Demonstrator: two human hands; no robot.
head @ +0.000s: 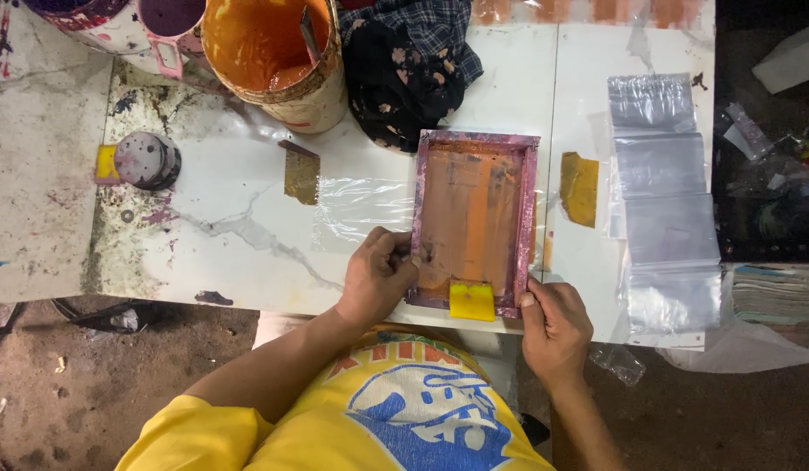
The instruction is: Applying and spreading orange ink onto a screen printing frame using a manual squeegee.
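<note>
Screen-printing frame (pixel 472 222) lies mid-picture on the counter (pixel 239 218), long axis running top to bottom (yellow squeegee (pixel 472 301) at its near end); left hand (pixel 377 277) and right hand (pixel 554 327) clamp its lower corners.

Your screen-printing frame (pixel 472 222), flat on the marble tabletop (pixel 230 218)

It's a purple-stained rectangular frame with orange-inked mesh, lying near the tabletop's front edge; a yellow squeegee (pixel 472 301) rests inside the frame's near end.

The scene was evenly lit from above; mild glare was seen on the clear plastic bags (pixel 664 187) at right, while the far right edge was left dim and slightly soft.
</note>
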